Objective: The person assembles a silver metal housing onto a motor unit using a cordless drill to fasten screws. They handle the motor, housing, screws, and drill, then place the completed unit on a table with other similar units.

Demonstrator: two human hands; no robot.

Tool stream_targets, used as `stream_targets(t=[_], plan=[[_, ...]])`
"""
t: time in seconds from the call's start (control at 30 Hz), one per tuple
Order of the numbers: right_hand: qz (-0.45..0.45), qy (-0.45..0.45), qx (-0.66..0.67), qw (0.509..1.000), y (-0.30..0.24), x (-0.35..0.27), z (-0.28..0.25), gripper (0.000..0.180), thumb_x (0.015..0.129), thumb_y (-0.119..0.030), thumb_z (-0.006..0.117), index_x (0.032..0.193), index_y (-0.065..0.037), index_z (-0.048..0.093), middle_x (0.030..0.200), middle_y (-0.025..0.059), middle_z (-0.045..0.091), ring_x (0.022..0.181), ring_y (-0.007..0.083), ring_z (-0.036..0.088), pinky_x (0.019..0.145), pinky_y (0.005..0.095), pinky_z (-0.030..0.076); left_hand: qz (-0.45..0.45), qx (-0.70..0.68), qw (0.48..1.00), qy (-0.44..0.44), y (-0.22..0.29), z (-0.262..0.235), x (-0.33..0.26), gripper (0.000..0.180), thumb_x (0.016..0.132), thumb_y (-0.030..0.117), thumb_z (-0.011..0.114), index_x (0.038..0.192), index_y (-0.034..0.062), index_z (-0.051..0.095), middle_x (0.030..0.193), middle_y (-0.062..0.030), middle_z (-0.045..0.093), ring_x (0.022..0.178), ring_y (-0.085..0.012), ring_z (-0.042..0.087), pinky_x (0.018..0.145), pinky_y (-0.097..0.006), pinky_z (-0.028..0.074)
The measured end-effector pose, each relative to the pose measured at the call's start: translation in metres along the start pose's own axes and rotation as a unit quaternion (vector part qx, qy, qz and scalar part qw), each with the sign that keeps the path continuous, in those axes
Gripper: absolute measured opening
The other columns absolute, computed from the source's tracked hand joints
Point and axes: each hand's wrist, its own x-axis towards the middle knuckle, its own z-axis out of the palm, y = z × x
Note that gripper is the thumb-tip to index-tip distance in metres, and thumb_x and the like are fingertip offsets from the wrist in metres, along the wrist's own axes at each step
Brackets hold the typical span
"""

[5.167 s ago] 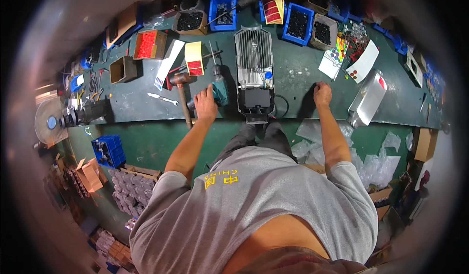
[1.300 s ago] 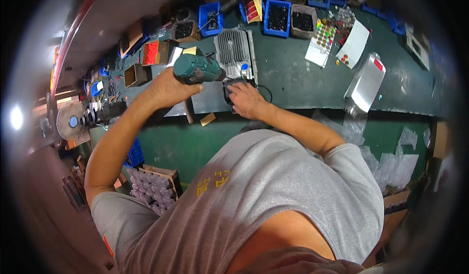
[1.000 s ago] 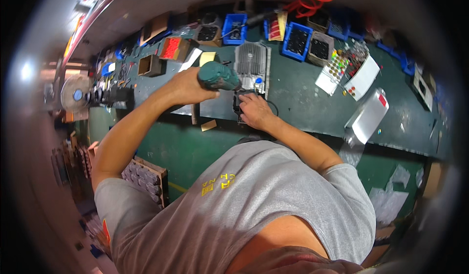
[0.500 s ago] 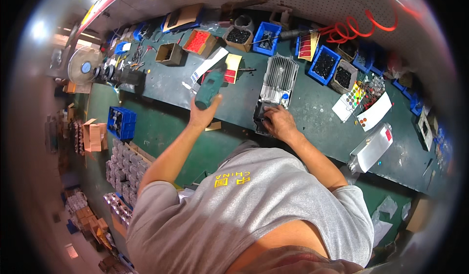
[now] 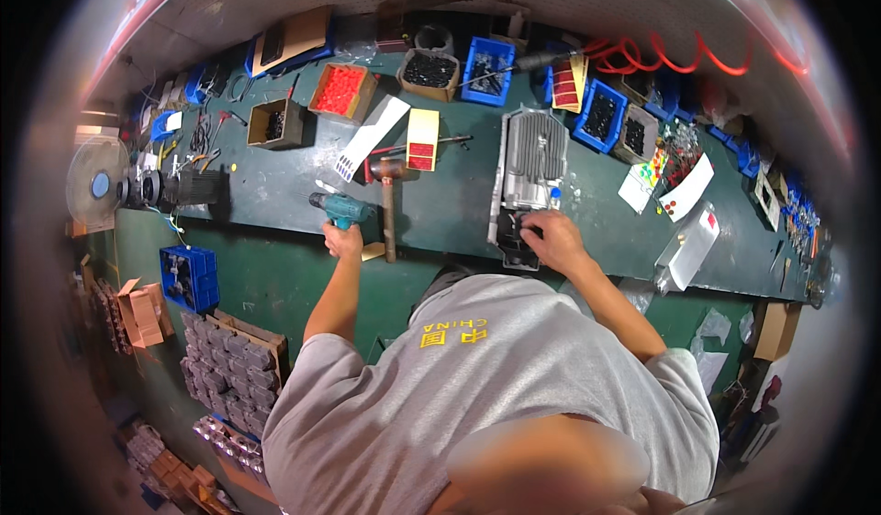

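Note:
My left hand (image 5: 343,240) is wrapped round the grip of a teal cordless drill (image 5: 343,207) at the bench's front edge, its chuck pointing left. Just right of it lies a hammer (image 5: 388,212) with a wooden handle. Ahead of me stands a grey finned metal housing (image 5: 535,152) with a black section (image 5: 517,249) at its near end. My right hand (image 5: 558,241) is at that black section, fingers curled together; whatever they pinch is hidden. A small blue-topped piece (image 5: 555,194) sits on the housing just beyond this hand.
Behind the housing are a blue bin (image 5: 487,72), a box of black parts (image 5: 429,72) and a box of red parts (image 5: 340,91). Label sheets (image 5: 423,139) lie left of it. A silver housing (image 5: 689,247) rests at the right edge. A red coiled hose (image 5: 656,56) hangs above.
My left hand has brought the drill left and toward me, uncovering the hammer, and the drill now points left. The right hand stays at the black section. The whole view has shifted slightly.

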Motion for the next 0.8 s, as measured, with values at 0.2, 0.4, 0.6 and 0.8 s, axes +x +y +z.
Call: stream_targets(t=[0.2,0.4,0.6,0.8], plan=[[0.017,0.030,-0.009,0.999,-0.021,0.004,0.004,0.015,0.084,-0.016,0.069,0.093,-0.004,0.072,0.102,0.0115,0.072,0.101,0.0345,0.064,0.088,0.0427,0.052,0.042,-0.009,0.999,0.012,0.001,0.016,0.048,0.071,0.071,0.016,0.079,0.134,0.0081,0.047,0.126,-0.0165,0.060,0.121,-0.0394,0.056,0.101,-0.053,0.042],[0.032,0.047,-0.020,0.998,-0.026,0.013,0.010,0.012,0.082,-0.013,0.070,0.089,-0.003,0.071,0.097,0.0133,0.072,0.096,0.0351,0.065,0.086,0.0432,0.052,0.036,-0.001,0.998,0.054,0.017,0.016,0.060,0.063,0.074,0.014,0.074,0.131,0.0064,0.051,0.118,-0.0174,0.061,0.115,-0.0395,0.056,0.099,-0.052,0.043],[0.114,0.034,-0.037,0.992,-0.035,0.020,0.010,0.012,0.082,-0.016,0.070,0.088,-0.005,0.072,0.093,0.0143,0.072,0.092,0.0352,0.066,0.083,0.0433,0.053,0.412,-0.180,0.889,0.086,0.131,-0.020,0.119,0.029,0.084,0.007,0.065,0.113,0.0038,0.065,0.107,-0.0192,0.063,0.104,-0.0394,0.058,0.092,-0.046,0.045],[0.113,0.041,-0.052,0.991,-0.038,0.028,0.010,0.011,0.082,-0.015,0.071,0.085,-0.005,0.071,0.090,0.0130,0.071,0.090,0.0340,0.066,0.081,0.0429,0.053,0.485,-0.015,0.874,-0.037,0.245,0.006,0.203,0.024,0.090,0.015,0.059,0.111,0.0099,0.071,0.101,-0.0183,0.070,0.098,-0.0366,0.066,0.086,-0.047,0.052]])
